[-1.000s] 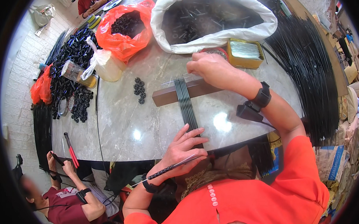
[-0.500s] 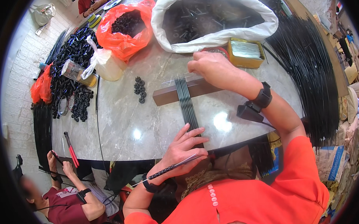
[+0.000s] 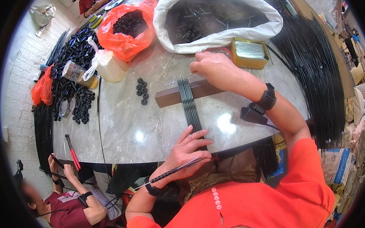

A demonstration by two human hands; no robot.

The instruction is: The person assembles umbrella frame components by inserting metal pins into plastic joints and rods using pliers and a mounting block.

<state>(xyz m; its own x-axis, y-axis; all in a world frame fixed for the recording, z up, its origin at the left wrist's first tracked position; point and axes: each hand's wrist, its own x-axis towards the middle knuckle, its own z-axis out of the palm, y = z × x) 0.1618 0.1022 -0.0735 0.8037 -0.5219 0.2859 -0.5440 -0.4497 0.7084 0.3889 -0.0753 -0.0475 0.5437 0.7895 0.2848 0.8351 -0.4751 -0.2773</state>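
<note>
Black rods [image 3: 189, 102] lying lined up across wood block [image 3: 191, 93], L hand [image 3: 185, 152] pinching a beaded rod [image 3: 176, 170], R hand [image 3: 210, 66] curled at tips; big pile [image 3: 316, 70] waiting.

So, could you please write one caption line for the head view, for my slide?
Left hand and right hand press a row of thin black rods laid across a brown wooden block on a marble table.

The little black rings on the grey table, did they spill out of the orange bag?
The small black rings sit in a tight cluster on the grey marble table, apart from the orange plastic bag, which stands upright. Whether they spilled cannot be told. Nothing else looks odd.
</note>
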